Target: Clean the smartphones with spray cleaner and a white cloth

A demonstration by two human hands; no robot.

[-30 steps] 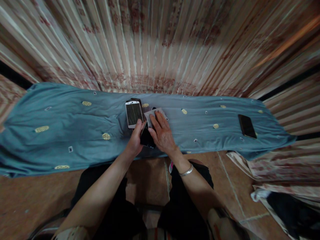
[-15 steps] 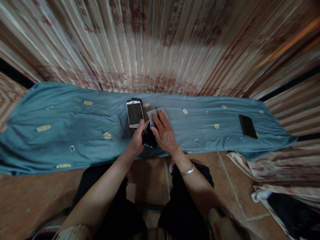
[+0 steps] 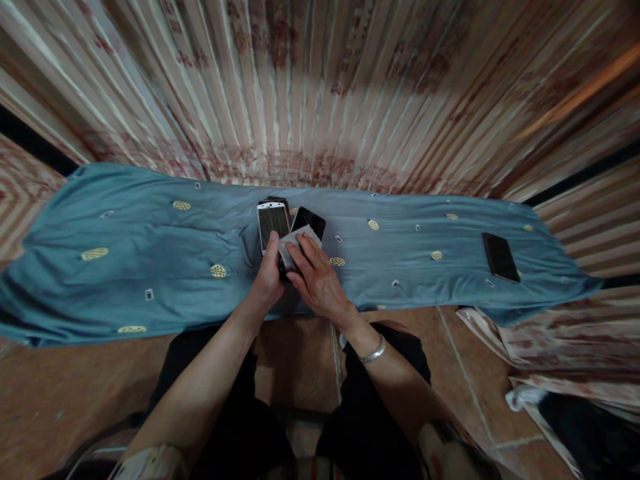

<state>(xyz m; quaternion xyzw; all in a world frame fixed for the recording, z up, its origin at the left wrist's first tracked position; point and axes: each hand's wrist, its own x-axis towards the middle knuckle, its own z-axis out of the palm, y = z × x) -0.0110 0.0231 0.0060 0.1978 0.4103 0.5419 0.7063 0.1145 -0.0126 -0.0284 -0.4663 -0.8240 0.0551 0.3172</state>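
My left hand (image 3: 270, 277) is closed around the near left edge of a dark phone (image 3: 283, 272). A light grey cloth (image 3: 300, 237) covers most of that phone. My right hand (image 3: 320, 280) holds the cloth against the phone, its fingers bent over the cloth. Just beyond my left thumb lies a white-framed phone (image 3: 274, 220), face up, on top of another dark item (image 3: 281, 200) that shows only at its edge. To the right of it, past the cloth, a black phone (image 3: 311, 222) rests on the bed-like surface, partly hidden by the cloth.
A blue sheet (image 3: 165, 247) with yellow pineapple prints covers the long surface. One more dark phone (image 3: 500, 257) lies far to the right. Pleated curtains (image 3: 310, 100) hang behind, and tiled floor (image 3: 410, 347) shows below. Dark fabric (image 3: 575, 420) lies at lower right.
The cloth has come left and nearer, onto the phone in my left hand, with my right hand on it. The black phone beyond the cloth is now uncovered.
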